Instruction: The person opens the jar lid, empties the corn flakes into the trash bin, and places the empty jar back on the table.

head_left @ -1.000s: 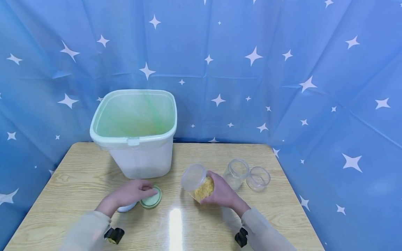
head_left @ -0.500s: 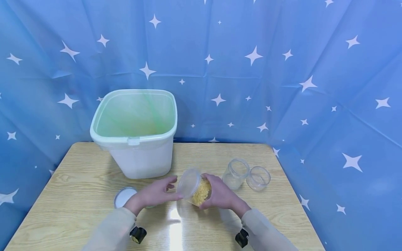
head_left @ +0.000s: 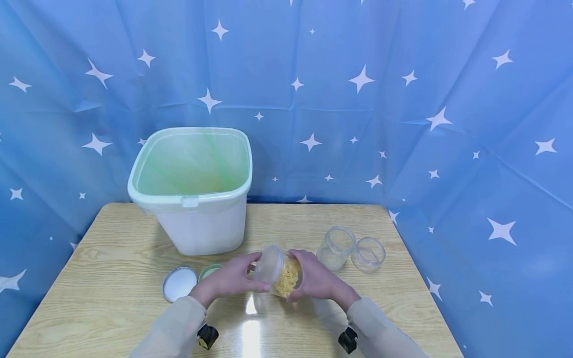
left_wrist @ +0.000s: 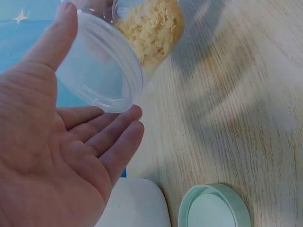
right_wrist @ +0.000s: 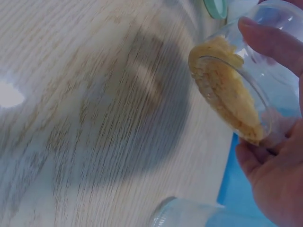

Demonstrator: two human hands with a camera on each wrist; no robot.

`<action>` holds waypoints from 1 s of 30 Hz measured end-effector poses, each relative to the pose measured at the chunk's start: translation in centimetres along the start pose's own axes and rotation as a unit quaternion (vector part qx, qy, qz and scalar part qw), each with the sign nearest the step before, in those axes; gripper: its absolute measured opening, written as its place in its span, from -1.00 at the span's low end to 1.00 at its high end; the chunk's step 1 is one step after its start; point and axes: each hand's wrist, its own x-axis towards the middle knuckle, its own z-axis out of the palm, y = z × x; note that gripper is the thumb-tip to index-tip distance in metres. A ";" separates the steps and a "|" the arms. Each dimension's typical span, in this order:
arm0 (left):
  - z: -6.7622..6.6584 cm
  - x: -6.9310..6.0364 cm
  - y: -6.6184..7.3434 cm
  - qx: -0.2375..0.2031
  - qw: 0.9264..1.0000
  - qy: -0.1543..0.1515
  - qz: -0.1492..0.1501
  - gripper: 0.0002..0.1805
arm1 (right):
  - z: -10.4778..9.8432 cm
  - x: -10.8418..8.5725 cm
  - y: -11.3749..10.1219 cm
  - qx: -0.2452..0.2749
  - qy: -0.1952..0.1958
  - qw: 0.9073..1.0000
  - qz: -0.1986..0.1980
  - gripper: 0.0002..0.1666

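Observation:
My right hand (head_left: 315, 278) grips a clear jar (head_left: 286, 279) by its side. The jar is tilted to the left over the table and partly filled with small pale yellow pieces, which lie along its lower wall in the right wrist view. A translucent plastic lid (head_left: 268, 263) covers the jar's mouth and faces my left hand (head_left: 233, 276). In the left wrist view that hand has its thumb and fairly straight fingers (left_wrist: 113, 137) spread about the lid (left_wrist: 102, 71), the fingertips at its lower rim. Whether the thumb touches the rim is hard to tell.
Left of my hands lie a white round lid (head_left: 179, 283) and a green lid (head_left: 209, 270), partly hidden by the left hand. A large white bin (head_left: 201, 228) stands at the back left. To the right are an open glass jar (head_left: 333, 251) and a shorter clear container (head_left: 368, 254).
My left hand has left the green lid and moved right to the jar's lid. The right hand has tipped the jar further to the left, toward the left hand.

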 end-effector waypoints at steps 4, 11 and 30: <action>0.4 0.2 0.0 0.008 1.000 0.009 0.011 0.09 | 0.0 -0.2 0.1 0.016 -0.009 1.000 0.003 0.32; 1.0 0.4 -0.1 0.040 0.999 0.023 0.006 0.19 | 0.2 -0.2 0.2 0.025 -0.019 0.999 0.006 0.37; 2.6 0.9 0.0 0.218 0.967 0.123 -0.044 0.23 | 1.3 -0.1 0.1 0.042 -0.012 0.999 -0.005 0.24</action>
